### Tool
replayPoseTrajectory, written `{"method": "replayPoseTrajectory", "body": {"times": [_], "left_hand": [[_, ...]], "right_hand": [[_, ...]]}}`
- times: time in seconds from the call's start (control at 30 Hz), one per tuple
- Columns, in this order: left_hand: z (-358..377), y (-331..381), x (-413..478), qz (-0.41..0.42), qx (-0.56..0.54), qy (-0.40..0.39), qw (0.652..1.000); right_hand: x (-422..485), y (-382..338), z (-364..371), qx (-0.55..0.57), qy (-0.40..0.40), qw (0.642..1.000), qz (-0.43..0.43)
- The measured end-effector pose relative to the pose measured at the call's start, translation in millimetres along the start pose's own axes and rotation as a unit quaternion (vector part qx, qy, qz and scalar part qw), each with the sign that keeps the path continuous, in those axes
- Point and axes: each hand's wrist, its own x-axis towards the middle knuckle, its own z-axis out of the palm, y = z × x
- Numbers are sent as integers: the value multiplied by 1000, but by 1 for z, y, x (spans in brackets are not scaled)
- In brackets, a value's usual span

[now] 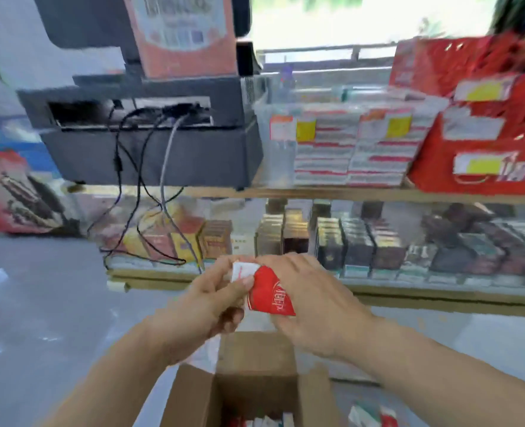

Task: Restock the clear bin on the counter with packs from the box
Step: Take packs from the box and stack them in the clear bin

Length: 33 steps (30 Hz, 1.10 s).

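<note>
Pack [270, 295], red with a white end, is in the lower centre of frame, held between both hands above the box [255, 359]. Left hand [205, 306] pinches the white end from the left, thumb on top. Right hand [313, 300] grips the red body from the right, fingers curled over its top edge; the pack's right side is hidden under that hand.

The box is cardboard with its flaps open, at bottom centre directly below the hands. Spare packs [264, 422] show inside at the frame's bottom edge.

Clear bin [278, 155] stands on the surface [316, 192] at upper right, well apart from both hands. Stacked packs [347, 149], white and red, fill its middle and right; its left end shows bare wall. Red carton [476, 155] is just right of the bin; contact can't be told. Black machine [150, 149] with trailing cables [162, 192] stands left of the bin. Shelf [409, 291] below the surface carries rows of dark and gold packs. Frame is motion-blurred; the pack's print is unreadable.
</note>
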Motion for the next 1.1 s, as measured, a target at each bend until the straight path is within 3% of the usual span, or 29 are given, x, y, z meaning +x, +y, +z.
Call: {"method": "replayPoseTrajectory", "body": {"times": [0.2,0.37,0.67,0.73,0.87,1.1], "left_hand": [[14,143,-7,123,20,73,990],[25,223,20,180,-4,119,976],[36,296,69,158,-10,58,986],[35,302,78,151,2,52,987],[22,302,83,147,32,94,984],[-2,283,76,120,22,173,977]], "right_hand": [[37,-28,-142,-77,135,987,-37],[74,-33,-223,-209,195,958,4],[116,10,-289,-249,96,964,-19],[129,34,-299,-262,84,961,8],[153,99,-314,-184,51,977,97],[185,169,-295,-121,-105,978,135]]}}
